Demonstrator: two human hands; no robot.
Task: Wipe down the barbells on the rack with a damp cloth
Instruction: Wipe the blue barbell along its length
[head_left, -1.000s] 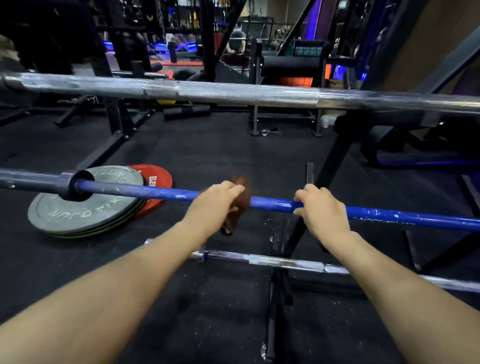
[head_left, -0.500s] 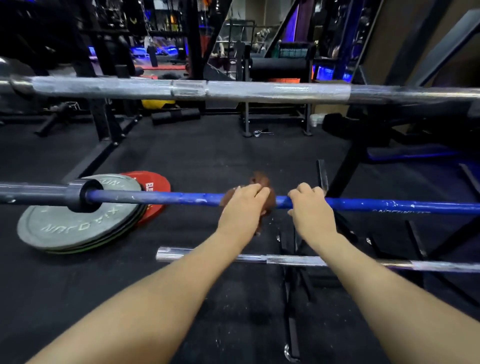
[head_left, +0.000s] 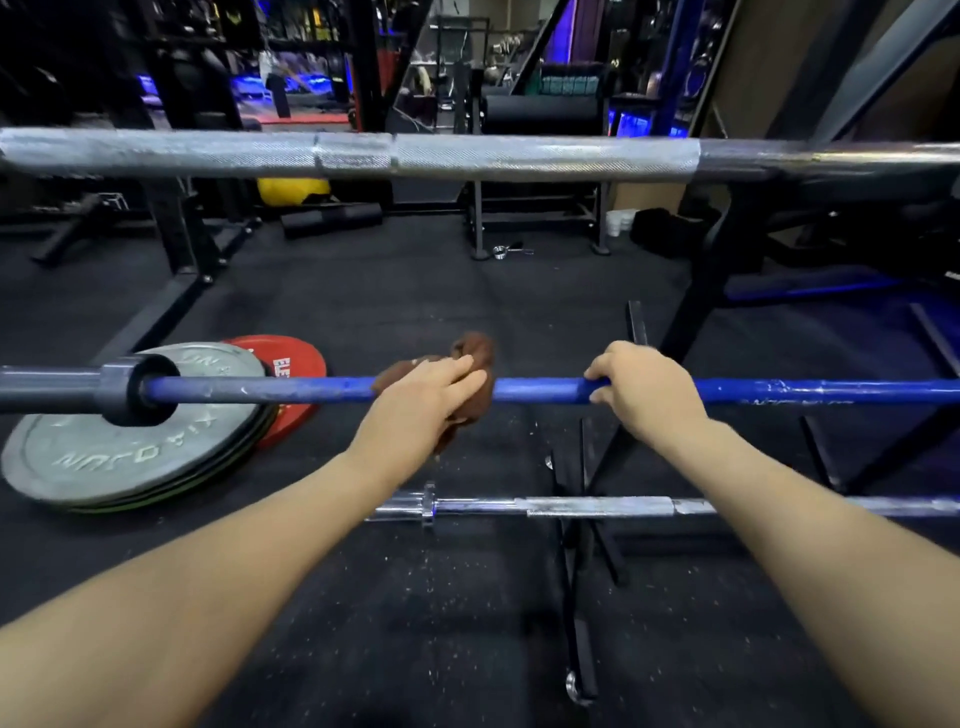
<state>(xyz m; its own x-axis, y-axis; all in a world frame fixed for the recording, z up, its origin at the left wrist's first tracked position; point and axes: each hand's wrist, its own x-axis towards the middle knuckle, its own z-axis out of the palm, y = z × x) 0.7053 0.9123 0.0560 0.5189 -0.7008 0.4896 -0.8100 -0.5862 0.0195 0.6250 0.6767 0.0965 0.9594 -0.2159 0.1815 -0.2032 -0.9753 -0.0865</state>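
Gripping the blue barbell (head_left: 545, 391), the left hand (head_left: 423, 402) clasps the brown cloth (head_left: 470, 353) beneath, right hand (head_left: 647, 389) bare.

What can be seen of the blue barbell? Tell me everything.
The blue barbell lies level across the middle of the view, between a silver bar above and a chrome one below. Its shaft looks like blue-painted metal, scuffed and chipped, with faint lettering at right. At left a dark grey collar leads into a grey sleeve. The left hand presses a brown cloth around it; the right hand grips it bare. Its supports are hidden.
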